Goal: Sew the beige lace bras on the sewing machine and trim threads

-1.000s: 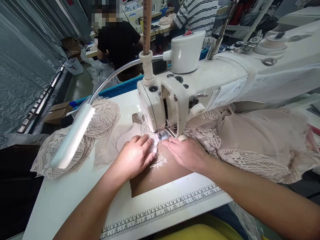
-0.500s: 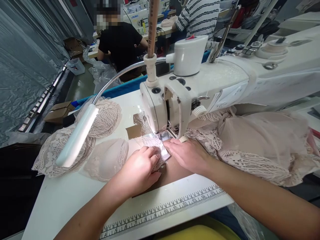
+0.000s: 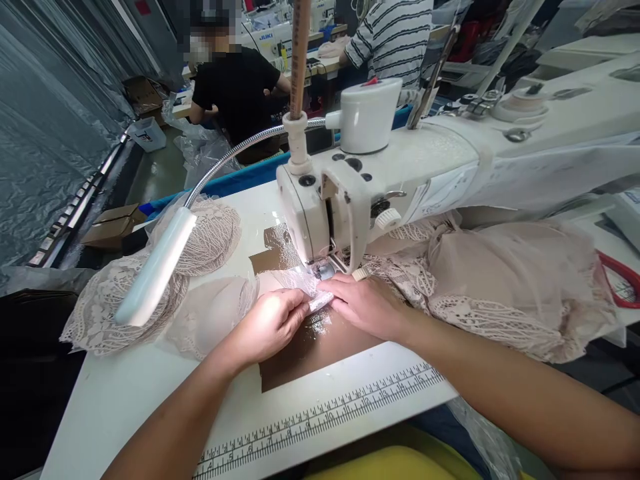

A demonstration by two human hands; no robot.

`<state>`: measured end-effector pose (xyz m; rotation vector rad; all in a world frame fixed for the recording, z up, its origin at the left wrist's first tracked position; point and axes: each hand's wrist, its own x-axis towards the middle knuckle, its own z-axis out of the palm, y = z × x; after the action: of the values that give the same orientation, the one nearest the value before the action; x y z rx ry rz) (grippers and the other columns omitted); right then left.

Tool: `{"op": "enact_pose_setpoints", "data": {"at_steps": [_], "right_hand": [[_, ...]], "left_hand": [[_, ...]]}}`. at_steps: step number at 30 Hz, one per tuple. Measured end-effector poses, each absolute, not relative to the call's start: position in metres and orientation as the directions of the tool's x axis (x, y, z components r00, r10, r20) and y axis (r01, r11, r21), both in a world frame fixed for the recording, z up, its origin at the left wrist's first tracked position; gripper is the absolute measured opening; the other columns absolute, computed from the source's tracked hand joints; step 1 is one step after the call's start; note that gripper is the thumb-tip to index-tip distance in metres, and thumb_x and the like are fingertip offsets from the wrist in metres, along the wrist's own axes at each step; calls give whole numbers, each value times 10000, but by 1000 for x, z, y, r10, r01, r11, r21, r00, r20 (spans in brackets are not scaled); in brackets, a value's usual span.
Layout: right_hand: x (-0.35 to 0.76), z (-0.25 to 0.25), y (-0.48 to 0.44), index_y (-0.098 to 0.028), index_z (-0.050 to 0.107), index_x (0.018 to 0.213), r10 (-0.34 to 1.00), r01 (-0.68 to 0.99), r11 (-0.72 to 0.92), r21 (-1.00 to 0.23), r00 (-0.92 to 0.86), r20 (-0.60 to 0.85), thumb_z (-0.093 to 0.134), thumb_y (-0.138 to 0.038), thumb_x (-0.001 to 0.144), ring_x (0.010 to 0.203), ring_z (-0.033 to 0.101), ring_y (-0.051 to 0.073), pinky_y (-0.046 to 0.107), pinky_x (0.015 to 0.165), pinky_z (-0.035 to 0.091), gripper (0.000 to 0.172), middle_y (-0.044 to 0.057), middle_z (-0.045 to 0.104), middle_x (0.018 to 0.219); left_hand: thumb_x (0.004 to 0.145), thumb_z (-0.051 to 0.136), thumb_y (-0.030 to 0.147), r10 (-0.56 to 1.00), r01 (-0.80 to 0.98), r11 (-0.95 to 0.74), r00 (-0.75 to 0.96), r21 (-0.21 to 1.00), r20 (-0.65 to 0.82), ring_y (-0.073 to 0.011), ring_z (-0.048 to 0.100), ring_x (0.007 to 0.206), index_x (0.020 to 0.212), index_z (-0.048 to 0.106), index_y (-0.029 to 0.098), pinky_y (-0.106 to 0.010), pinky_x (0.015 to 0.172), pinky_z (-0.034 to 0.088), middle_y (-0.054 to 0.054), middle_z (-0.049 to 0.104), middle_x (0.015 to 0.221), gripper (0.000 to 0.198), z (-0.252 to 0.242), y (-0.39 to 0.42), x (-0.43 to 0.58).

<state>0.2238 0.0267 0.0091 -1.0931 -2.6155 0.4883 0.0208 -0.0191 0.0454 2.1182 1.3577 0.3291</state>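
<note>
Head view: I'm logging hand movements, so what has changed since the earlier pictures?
Since the first picture, the lace piece has shifted toward the person. Since the second, the left hand has moved forward, now apparently pinching it; the right hand now touches its edge. The sewing machine stayed put.

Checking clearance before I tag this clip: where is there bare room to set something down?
Bare tabletop shows between the lace stack and left forearm; a strip along the printed ruler lies between the brown sheet and front edge. It is crowded under the sewing machine, by the left hand and right hand, and rightward, with heaped fabric.
</note>
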Motion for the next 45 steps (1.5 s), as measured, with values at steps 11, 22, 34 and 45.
{"op": "enact_pose_setpoints", "data": {"at_steps": [11, 22, 34, 45], "right_hand": [[230, 11, 27, -177, 609, 707, 665, 457, 667, -589, -721, 193, 446, -323, 922, 601, 465, 96, 218, 554, 294, 306, -17, 551, 682], [224, 7, 28, -169, 643, 713, 678, 466, 650, -600, -713, 181, 511, -261, 888, 625, 491, 99, 214, 565, 318, 238, -7, 560, 695], [236, 5, 20, -186, 663, 749, 641, 529, 743, -409, -738, 210, 531, -185, 841, 665, 502, 119, 241, 611, 343, 161, 0, 612, 756], [234, 6, 16, -178, 626, 683, 607, 502, 775, -383, -761, 230, 510, -205, 864, 644, 488, 123, 253, 623, 344, 216, -6, 585, 692]], "left_hand": [[933, 382, 354, 881, 612, -74, 410, 787, -236, -110, 423, 595, 742, 512, 166, -229, 560, 372, 13, 485, 656, 298, 39, -16, 16], [909, 420, 456, 866, 357, 173, 389, 918, -315, -76, 346, 526, 755, 469, 152, -202, 492, 315, 32, 413, 614, 344, 21, -12, 10], [950, 373, 277, 841, 757, -481, 541, 441, -13, -213, 562, 1065, 1160, 585, 157, -352, 931, 474, -101, 578, 1238, 321, 33, -24, 29], [959, 338, 288, 848, 840, -528, 529, 128, 27, -227, 609, 959, 1193, 562, 121, -364, 813, 548, -112, 531, 1316, 365, 24, -28, 37]]}}
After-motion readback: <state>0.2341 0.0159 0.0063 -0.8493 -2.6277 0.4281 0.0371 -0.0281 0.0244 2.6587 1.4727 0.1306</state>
